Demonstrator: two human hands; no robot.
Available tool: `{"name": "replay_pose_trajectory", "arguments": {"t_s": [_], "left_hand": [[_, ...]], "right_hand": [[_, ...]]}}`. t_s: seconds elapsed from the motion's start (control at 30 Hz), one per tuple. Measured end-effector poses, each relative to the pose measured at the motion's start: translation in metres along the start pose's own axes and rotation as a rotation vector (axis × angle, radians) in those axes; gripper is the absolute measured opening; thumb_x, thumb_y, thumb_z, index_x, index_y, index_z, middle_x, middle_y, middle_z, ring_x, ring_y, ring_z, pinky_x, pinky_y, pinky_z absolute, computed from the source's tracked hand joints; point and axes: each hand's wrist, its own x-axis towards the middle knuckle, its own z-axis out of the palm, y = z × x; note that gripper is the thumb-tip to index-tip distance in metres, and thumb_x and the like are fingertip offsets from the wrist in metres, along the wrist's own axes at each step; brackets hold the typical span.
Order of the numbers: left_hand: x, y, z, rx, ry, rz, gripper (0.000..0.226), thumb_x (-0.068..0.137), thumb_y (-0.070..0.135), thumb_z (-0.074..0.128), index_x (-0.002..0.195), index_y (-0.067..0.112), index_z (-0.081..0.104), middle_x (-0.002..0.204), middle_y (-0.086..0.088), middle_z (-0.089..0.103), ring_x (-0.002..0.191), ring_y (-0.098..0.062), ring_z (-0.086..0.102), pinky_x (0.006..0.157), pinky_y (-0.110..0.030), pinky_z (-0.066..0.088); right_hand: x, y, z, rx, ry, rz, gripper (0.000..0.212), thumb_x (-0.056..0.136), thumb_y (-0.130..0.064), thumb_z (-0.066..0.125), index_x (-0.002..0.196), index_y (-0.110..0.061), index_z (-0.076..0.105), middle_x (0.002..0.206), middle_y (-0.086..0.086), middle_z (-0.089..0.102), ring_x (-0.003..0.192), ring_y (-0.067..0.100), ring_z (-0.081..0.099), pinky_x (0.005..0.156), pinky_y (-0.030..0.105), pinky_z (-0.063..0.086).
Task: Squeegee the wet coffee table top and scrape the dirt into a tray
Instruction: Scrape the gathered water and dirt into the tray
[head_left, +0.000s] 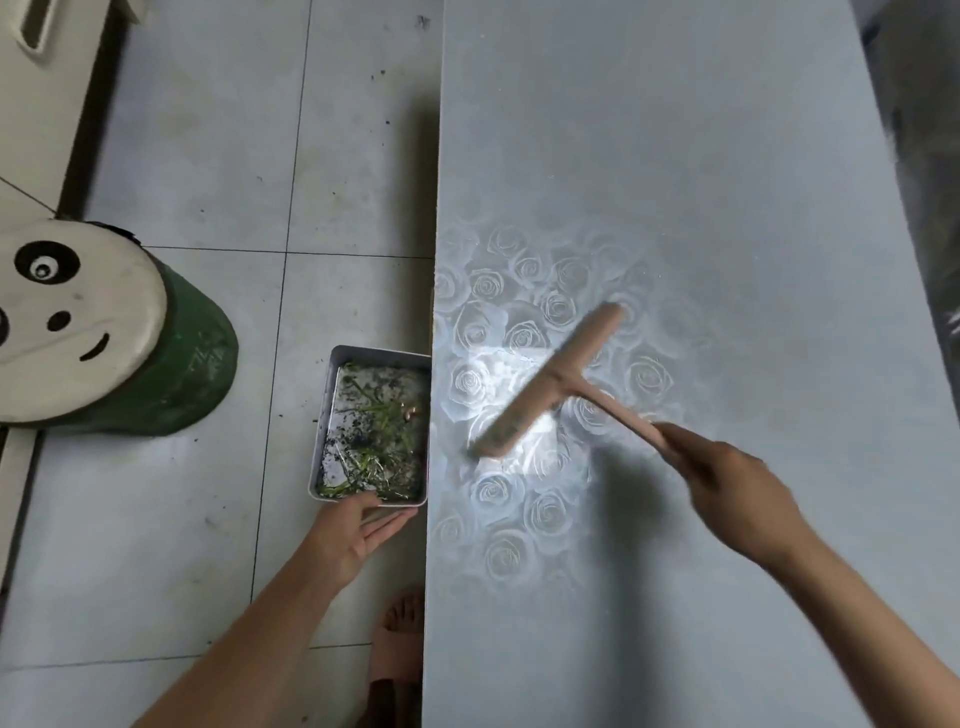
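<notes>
1. A foot in a pink sandal stands on the tiled floor, just beside the table's left edge.
2. The left hand holds the near end of the tray. Its thumb lies against the near rim and its straight fingers reach under the base, so the tray is pinched between them.
3. The tray is a shallow grey rectangle. Its right side sits against the left edge of the coffee table top. Inside lie murky water, green stalks and dark crumbs of dirt.
4. The right hand, over the table, has its fingers wrapped around the handle end of the squeegee; the hand is blurred.
5. The pink squeegee has a T shape. Its blade runs diagonally across the wet, shiny patch with the rose pattern, and its lower end is blurred, near the table edge by the tray.
6. Farther left on the floor stands a green stool with a panda face on its seat.
7. The far part of the table top is plain grey.
</notes>
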Motion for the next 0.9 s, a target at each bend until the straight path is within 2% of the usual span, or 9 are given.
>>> {"name": "replay_pose_trajectory", "arguments": {"t_s": [0.17,0.27,0.33,0.47,0.57,0.63,0.7,0.83,0.9], "left_hand": [[-0.003,-0.004,-0.003,0.027,-0.004,-0.017,0.028,0.093,-0.008,0.038,0.118,-0.009,0.049,0.084,-0.028,0.068,0.075,-0.035,0.07,0.057,-0.036,0.06],[-0.002,-0.005,-0.005,0.035,-0.004,0.004,0.031,0.094,-0.007,0.038,0.123,-0.01,0.047,0.099,-0.03,0.064,0.085,-0.037,0.066,0.061,-0.035,0.06],[0.0,-0.006,-0.005,0.042,-0.001,0.023,0.03,0.093,-0.007,0.037,0.121,-0.01,0.048,0.099,-0.029,0.065,0.079,-0.036,0.069,0.06,-0.034,0.06],[0.001,-0.009,-0.005,0.089,0.019,0.049,0.018,0.094,-0.005,0.034,0.091,-0.007,0.052,0.101,-0.023,0.062,0.052,-0.025,0.069,0.059,-0.035,0.058],[-0.001,-0.011,-0.006,0.041,-0.041,0.033,0.021,0.094,-0.006,0.03,0.094,-0.009,0.051,0.092,-0.025,0.063,0.057,-0.032,0.07,0.053,-0.035,0.058],[-0.004,-0.011,-0.008,0.076,-0.047,0.015,0.022,0.093,-0.004,0.031,0.097,-0.007,0.052,0.082,-0.024,0.067,0.058,-0.028,0.07,0.05,-0.031,0.057],[-0.005,-0.011,-0.009,0.114,-0.027,0.029,0.021,0.092,-0.005,0.032,0.099,-0.003,0.052,0.09,-0.025,0.065,0.058,-0.026,0.07,0.052,-0.031,0.057],[-0.011,-0.019,-0.021,0.124,0.005,0.04,0.034,0.092,-0.006,0.034,0.125,-0.006,0.045,0.121,-0.033,0.055,0.105,-0.045,0.059,0.067,-0.038,0.056],[-0.018,-0.028,-0.027,0.127,0.02,0.038,0.04,0.093,-0.006,0.034,0.132,-0.007,0.041,0.127,-0.035,0.051,0.116,-0.049,0.052,0.07,-0.041,0.054]], "right_hand": [[-0.054,0.064,0.002,-0.207,-0.147,0.088,0.038,0.1,-0.034,0.038,0.135,-0.045,0.045,0.082,-0.001,0.057,0.088,0.026,0.062,0.078,0.036,0.046],[-0.046,0.045,0.018,-0.178,-0.132,0.025,0.043,0.1,-0.028,0.037,0.14,-0.045,0.037,0.086,-0.001,0.055,0.093,0.025,0.061,0.081,0.034,0.044],[-0.026,0.011,0.035,-0.094,-0.119,-0.09,0.043,0.099,-0.027,0.038,0.139,-0.045,0.038,0.09,0.002,0.056,0.094,0.028,0.06,0.085,0.035,0.043],[0.004,-0.067,0.058,-0.096,-0.054,-0.273,0.034,0.099,-0.03,0.035,0.13,-0.041,0.044,0.089,0.006,0.054,0.095,0.031,0.057,0.084,0.038,0.036],[-0.002,-0.08,0.055,-0.117,-0.007,-0.316,0.035,0.097,-0.025,0.036,0.129,-0.038,0.045,0.096,0.009,0.057,0.096,0.031,0.056,0.082,0.039,0.033],[-0.02,-0.07,0.054,-0.104,0.043,-0.352,0.038,0.096,-0.023,0.038,0.13,-0.039,0.043,0.096,0.008,0.057,0.095,0.031,0.056,0.078,0.038,0.031],[-0.044,-0.053,0.054,-0.079,0.078,-0.356,0.044,0.095,-0.022,0.041,0.133,-0.042,0.04,0.092,0.006,0.056,0.092,0.031,0.055,0.074,0.036,0.028],[-0.079,0.006,0.052,-0.05,0.008,-0.232,0.047,0.099,-0.029,0.039,0.14,-0.049,0.032,0.087,-0.004,0.048,0.093,0.025,0.055,0.075,0.032,0.03],[-0.095,0.038,0.048,-0.028,-0.03,-0.197,0.042,0.101,-0.033,0.036,0.14,-0.049,0.033,0.077,-0.011,0.039,0.093,0.024,0.057,0.073,0.031,0.031]]}}
